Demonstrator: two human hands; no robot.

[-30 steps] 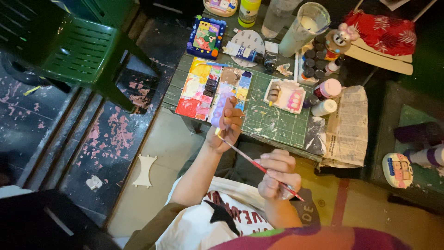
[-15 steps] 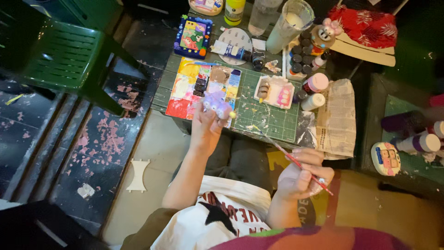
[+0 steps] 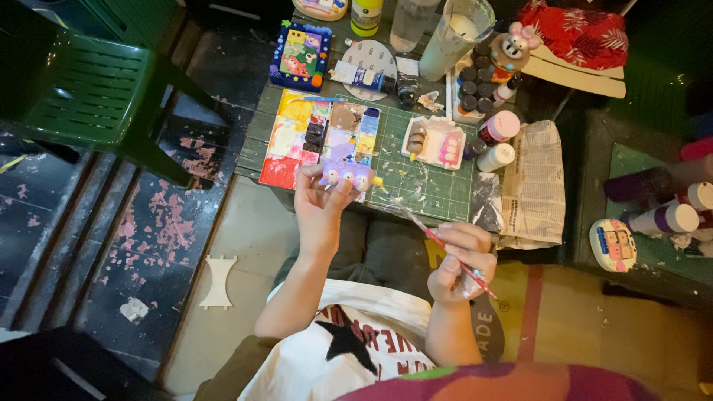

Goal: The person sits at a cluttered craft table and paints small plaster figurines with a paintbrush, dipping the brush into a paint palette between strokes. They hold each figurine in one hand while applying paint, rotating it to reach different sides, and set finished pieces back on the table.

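Note:
My left hand (image 3: 321, 212) holds up a small lilac painted figure (image 3: 347, 175) over the near edge of the green cutting mat (image 3: 416, 182). A thin red-handled paintbrush (image 3: 444, 249) is gripped in my right hand (image 3: 460, 261), above my lap, with its tip pointing up-left toward the mat. The two hands are apart. Behind the figure lies a paint-smeared palette board (image 3: 312, 134) with many colour patches.
A white tray with a pink painted piece (image 3: 438, 142), small paint bottles (image 3: 490, 141), a plastic cup (image 3: 453, 30) and a bear figurine (image 3: 512, 48) crowd the small table. Folded newspaper (image 3: 535, 182) lies right. A green plastic chair (image 3: 82, 89) stands left. Purple bottles (image 3: 661, 208) sit at far right.
My left hand has lifted the lilac figure a little nearer to me. My right hand with the brush has drawn back from the left hand toward my lap.

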